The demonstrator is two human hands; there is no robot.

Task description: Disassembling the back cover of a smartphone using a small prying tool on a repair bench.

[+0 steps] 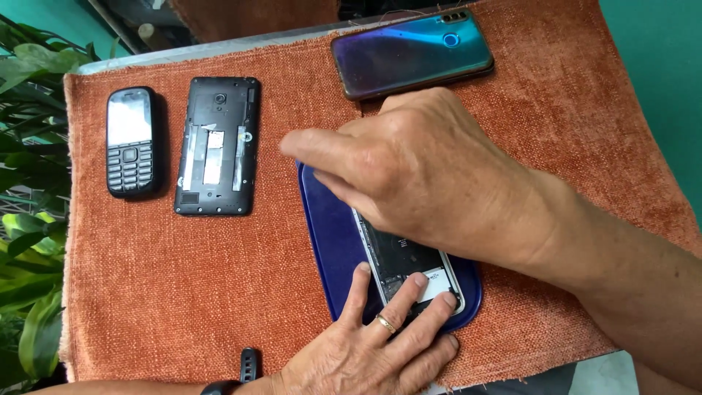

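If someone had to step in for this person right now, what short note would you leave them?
Left hand: fingertips pressing on the lower end of the opened phone, steadying it; nothing gripped.
Right hand: over the phone's upper part, hiding it; whether it holds anything cannot be seen.
The opened phone lies on a dark blue mat on the orange cloth.
Done: back cover is off, insides exposed.
Left: the work inside looks unfinished.
Set aside: keypad phone, black phone shell, blue-purple smartphone.
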